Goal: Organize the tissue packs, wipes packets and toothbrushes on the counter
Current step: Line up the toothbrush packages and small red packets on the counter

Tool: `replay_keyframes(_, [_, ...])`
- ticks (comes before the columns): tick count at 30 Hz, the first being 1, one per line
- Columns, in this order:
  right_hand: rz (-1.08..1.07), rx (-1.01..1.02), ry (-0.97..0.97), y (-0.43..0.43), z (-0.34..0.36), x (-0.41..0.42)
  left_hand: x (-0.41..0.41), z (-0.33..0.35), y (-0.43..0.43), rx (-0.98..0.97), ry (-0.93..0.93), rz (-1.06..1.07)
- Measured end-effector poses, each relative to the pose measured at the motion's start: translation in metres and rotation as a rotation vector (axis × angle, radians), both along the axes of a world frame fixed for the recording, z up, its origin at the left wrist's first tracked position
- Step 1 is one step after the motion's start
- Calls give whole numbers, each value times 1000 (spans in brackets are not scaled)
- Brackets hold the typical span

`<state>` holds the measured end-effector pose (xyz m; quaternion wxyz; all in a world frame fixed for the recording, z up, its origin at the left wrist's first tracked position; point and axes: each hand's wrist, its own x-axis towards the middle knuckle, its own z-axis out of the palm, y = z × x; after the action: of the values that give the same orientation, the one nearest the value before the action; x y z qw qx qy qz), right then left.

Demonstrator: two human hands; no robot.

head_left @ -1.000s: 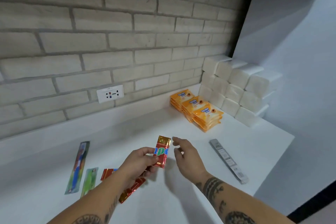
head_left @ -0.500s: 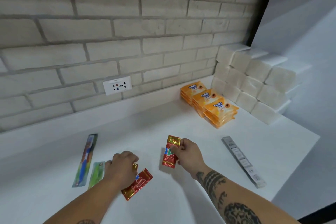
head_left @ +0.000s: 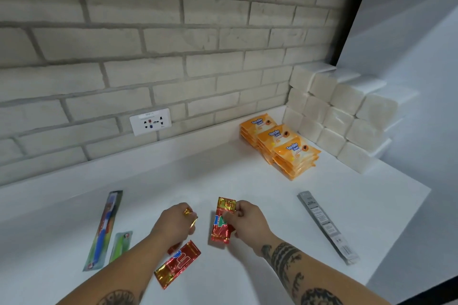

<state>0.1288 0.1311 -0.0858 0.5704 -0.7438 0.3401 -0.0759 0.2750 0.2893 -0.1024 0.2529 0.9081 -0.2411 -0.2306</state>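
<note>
My right hand (head_left: 247,221) pinches a red and gold foil packet (head_left: 221,221) held upright just above the counter. My left hand (head_left: 175,224) grips the gold end of a second red foil packet (head_left: 190,217). A third red packet (head_left: 178,264) lies flat below my left wrist. A blue toothbrush in its pack (head_left: 104,228) and a green toothbrush pack (head_left: 121,245) lie at the left. A grey toothbrush pack (head_left: 326,226) lies at the right. Orange wipes packets (head_left: 280,143) stand in stacks beside the stacked white tissue packs (head_left: 342,116) in the back right corner.
The white counter (head_left: 223,176) ends at an edge on the right, near the grey pack. A brick wall with a wall socket (head_left: 150,124) runs along the back. A white side wall closes the corner behind the tissue packs.
The upright red packet passed from my left hand to my right hand. My left hand dropped to the counter and took hold of another red packet's end.
</note>
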Motion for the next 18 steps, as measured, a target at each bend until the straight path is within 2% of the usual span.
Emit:
replay_keyframes(4, [146, 48, 159, 1, -8, 4, -2, -8, 1, 215, -64, -145])
replay_keyframes(8, [262, -127, 230, 9, -22, 3, 0, -15, 12, 175, -145, -169])
replay_keyframes(14, [56, -324, 208, -21, -9, -23, -22, -8, -17, 125, -206, -221])
replay_keyframes(18, [-146, -445, 304, -73, -2, -64, -50, -2, -54, 72, -163, -274])
